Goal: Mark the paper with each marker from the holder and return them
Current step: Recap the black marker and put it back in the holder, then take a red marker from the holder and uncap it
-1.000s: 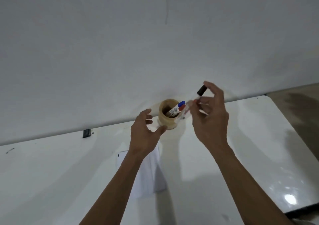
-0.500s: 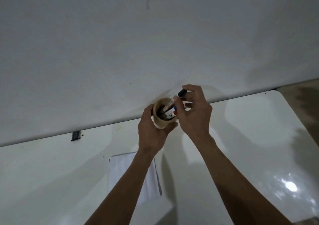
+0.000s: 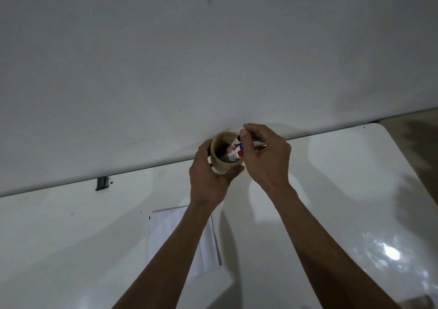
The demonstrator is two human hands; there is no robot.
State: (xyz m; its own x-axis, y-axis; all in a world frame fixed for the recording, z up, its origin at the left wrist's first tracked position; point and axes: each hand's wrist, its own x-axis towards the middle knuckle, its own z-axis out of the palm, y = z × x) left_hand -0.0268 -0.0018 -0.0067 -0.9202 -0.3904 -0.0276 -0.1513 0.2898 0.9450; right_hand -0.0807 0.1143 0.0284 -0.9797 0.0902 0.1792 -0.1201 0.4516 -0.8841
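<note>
Head view: two bare hands at a round tan wooden holder [image 3: 221, 166] on a glossy white bench [image 3: 331, 178].
The left hand [image 3: 208, 178] wraps the holder's wall; the right hand [image 3: 265, 157] pinches a black-capped white marker [image 3: 237, 139] at the rim, beside red-capped [image 3: 240, 153] and blue-capped [image 3: 241, 147] markers inside. A white paper sheet [image 3: 166, 225] lies nearer, partly under the left forearm.

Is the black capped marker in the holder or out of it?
In: the black-capped marker leans inside the holder, only its cap above the rim, right hand fingertips on it.
</note>
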